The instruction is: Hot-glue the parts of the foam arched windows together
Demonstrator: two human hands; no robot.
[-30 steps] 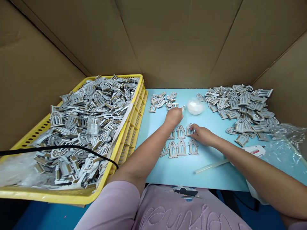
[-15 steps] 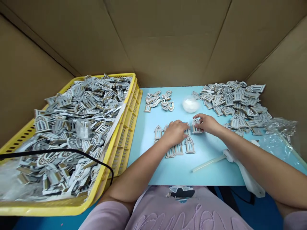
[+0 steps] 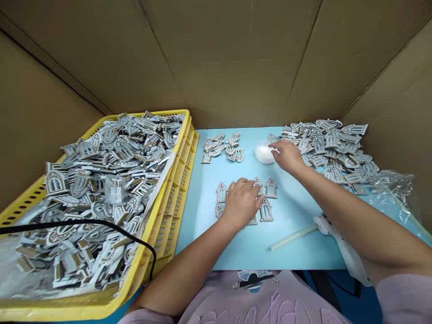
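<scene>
My left hand (image 3: 241,202) lies with its fingers spread over two rows of small arched window pieces on the blue table mat (image 3: 236,252), hiding several of them. One arched piece (image 3: 271,188) stands uncovered at the right end of the upper row, and another (image 3: 266,210) lies below it. At the round clear dish of white material (image 3: 264,152), my right hand (image 3: 286,155) has its thumb and fingertips at the right rim. Whether anything is between those fingertips is too small to tell.
A yellow crate (image 3: 184,148) heaped with window pieces fills the left, a black cable (image 3: 101,221) crossing it. Further piles lie at back centre (image 3: 212,146) and back right (image 3: 332,139). A white glue gun (image 3: 347,252) and crumpled plastic (image 3: 393,182) are on the right.
My right hand has let go of the arched piece at the upper row's right end and moved up to the dish. My left hand has shifted slightly left and down. The view has tilted a little.
</scene>
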